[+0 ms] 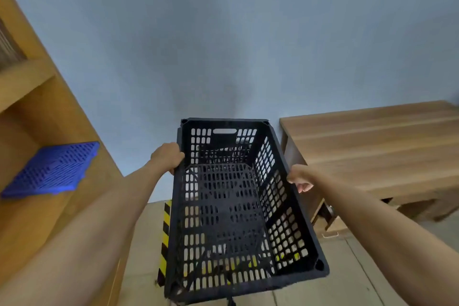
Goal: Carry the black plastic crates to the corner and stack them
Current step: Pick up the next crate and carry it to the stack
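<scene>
A black plastic crate with perforated walls and floor fills the middle of the view, its far end toward the grey wall. My left hand grips the crate's left rim near the far corner. My right hand is curled over the right rim. The crate is empty. Through its holes I make out black lattice below, maybe another crate, but the view is too blurred to be sure.
A wooden shelf unit stands at the left with a blue plastic grid panel lying on it. A wooden desk is at the right. Yellow-black hazard tape marks the floor beside the crate.
</scene>
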Demonstrator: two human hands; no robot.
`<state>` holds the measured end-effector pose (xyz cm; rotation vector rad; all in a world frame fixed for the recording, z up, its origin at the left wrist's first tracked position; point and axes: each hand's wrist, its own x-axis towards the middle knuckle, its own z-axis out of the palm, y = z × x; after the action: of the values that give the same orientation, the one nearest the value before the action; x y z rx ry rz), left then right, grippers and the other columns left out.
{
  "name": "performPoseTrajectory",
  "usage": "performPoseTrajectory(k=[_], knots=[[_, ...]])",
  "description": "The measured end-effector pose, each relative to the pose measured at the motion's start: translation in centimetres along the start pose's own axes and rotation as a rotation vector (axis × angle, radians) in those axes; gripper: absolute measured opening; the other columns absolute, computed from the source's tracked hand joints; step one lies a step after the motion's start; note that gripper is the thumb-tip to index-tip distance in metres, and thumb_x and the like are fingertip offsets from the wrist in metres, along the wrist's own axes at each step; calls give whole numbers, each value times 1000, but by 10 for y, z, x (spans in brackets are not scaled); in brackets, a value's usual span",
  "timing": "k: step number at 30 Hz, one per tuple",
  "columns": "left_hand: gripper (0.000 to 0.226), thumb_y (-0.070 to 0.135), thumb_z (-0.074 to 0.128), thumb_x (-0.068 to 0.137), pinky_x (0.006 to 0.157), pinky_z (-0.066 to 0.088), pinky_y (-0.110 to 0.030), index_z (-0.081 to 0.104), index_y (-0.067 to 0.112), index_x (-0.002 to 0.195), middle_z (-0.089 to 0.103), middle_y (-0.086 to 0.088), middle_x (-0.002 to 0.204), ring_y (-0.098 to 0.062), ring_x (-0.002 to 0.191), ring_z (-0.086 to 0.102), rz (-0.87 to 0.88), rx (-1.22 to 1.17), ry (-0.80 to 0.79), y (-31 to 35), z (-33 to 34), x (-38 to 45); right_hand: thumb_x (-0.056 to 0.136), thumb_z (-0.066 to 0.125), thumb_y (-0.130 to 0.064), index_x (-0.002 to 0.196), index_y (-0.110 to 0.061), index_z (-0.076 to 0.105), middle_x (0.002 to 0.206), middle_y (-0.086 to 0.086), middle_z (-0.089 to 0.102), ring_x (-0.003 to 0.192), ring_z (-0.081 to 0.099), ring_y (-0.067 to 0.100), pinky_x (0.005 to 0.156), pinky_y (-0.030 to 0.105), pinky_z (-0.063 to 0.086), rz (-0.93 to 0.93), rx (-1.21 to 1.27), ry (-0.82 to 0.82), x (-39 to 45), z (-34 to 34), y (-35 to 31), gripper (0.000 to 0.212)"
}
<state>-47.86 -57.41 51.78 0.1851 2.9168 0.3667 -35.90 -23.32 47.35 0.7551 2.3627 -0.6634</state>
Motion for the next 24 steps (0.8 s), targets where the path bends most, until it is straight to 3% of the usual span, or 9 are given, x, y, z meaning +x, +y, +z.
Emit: performPoseTrajectory(k=[4, 6, 8, 10, 13, 17, 21, 22, 24], knots=[[28, 20, 53, 90, 57, 42, -27, 44, 12, 65, 56, -3, 54, -21, 60, 58, 39, 26, -52, -1, -2, 60, 101, 40, -17, 137, 7, 42, 78, 15, 62, 85, 67, 28, 82, 34, 58, 18, -8, -4, 42, -17, -25, 43], [26, 21, 59, 89, 52, 41, -26, 45, 13, 68, 57, -2, 54, -15, 54, 57, 39, 33, -100, -4, 1, 84, 101, 43, -20, 139, 4, 40, 94, 18, 67, 97, 68, 27, 87, 34, 57, 35, -9, -49, 59, -21, -34, 45], [22, 25, 63, 89, 59, 50, -30, 50, 12, 76, 60, -2, 56, -16, 57, 63, 31, 21, -136, -5, 8, 111, 102, 44, -21, 143, 1, 37, 114, 21, 66, 104, 67, 26, 92, 35, 55, 34, -5, -90, 83, -26, -40, 48], [22, 29, 62, 91, 72, 56, -35, 52, 10, 86, 63, -3, 59, -20, 66, 69, 23, 19, -156, -4, 15, 137, 102, 43, -21, 146, -1, 33, 120, 21, 64, 102, 67, 25, 90, 34, 56, 29, -17, -119, 108, -31, -47, 49], [24, 32, 60, 94, 78, 55, -37, 52, 9, 92, 66, -4, 66, -23, 74, 70, 24, 48, -139, 4, 26, 174, 102, 43, -19, 144, -2, 37, 120, 21, 65, 98, 67, 23, 84, 31, 57, 12, -33, -176, 149, -43, -57, 46], [23, 31, 58, 95, 72, 50, -32, 50, 11, 88, 63, -2, 62, -22, 71, 65, -18, 87, -129, 21, 28, 226, 101, 47, -22, 138, 2, 43, 116, 19, 68, 96, 68, 22, 88, 32, 56, -34, -90, -206, 202, -82, -72, 44], [23, 30, 55, 97, 68, 44, -30, 49, 10, 85, 58, 0, 59, -21, 70, 60, -70, 107, -132, 41, 30, 277, 100, 47, -15, 139, 2, 46, 113, 11, 67, 70, 61, 9, 66, 21, 53, -82, -132, -253, 248, -123, -86, 43], [24, 30, 55, 97, 67, 44, -30, 49, 10, 86, 57, 0, 59, -22, 70, 59, -75, 111, -132, 43, 33, 288, 99, 47, -12, 141, 1, 44, 114, 11, 67, 67, 59, 7, 65, 21, 53, -91, -137, -252, 260, -130, -89, 44], [24, 31, 54, 97, 68, 44, -31, 51, 8, 89, 56, -1, 61, -24, 73, 60, -85, 114, -150, 45, 39, 306, 100, 47, -13, 142, 0, 42, 125, 15, 64, 70, 60, 8, 81, 25, 54, -107, -178, -299, 279, -141, -95, 44]])
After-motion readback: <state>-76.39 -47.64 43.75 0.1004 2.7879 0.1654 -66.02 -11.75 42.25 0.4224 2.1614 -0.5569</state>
